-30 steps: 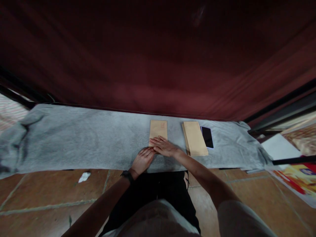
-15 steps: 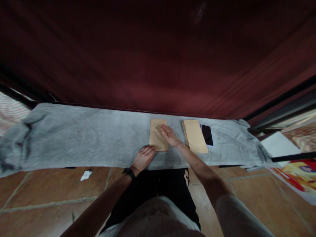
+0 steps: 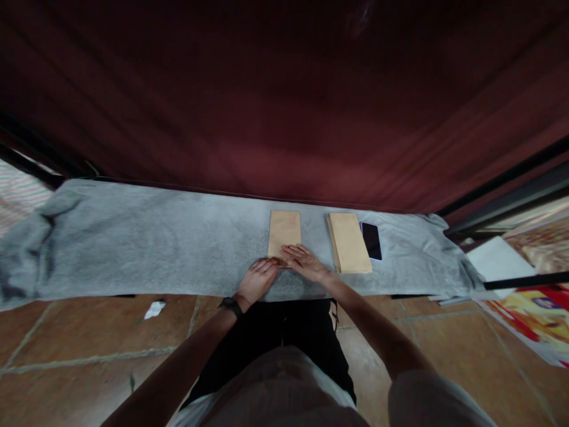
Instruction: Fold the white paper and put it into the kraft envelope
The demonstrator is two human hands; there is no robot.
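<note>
A brown paper envelope [image 3: 284,228] lies on the grey cloth in front of me, with small red print near its upper right corner. At its lower left corner is my left hand [image 3: 258,279], its fingers together and closed over the corner. My right hand [image 3: 306,264] lies flat across the envelope's near edge, fingers stretched out and pointing left, close to the left fingertips. To the right is a stack of brown envelopes [image 3: 351,243], slightly tilted, which neither hand touches.
A dark-screened phone [image 3: 371,241] lies just right of the stack. The grey cloth [image 3: 155,243] covers a long narrow surface below a dark red panel [image 3: 284,130]. White scrap [image 3: 154,309] lies on the tiled floor; a colourful printed package [image 3: 533,320] is at the right.
My right hand has slid from the envelope's upper part down to its near edge, uncovering the red print. My left hand stays at the lower left corner.
</note>
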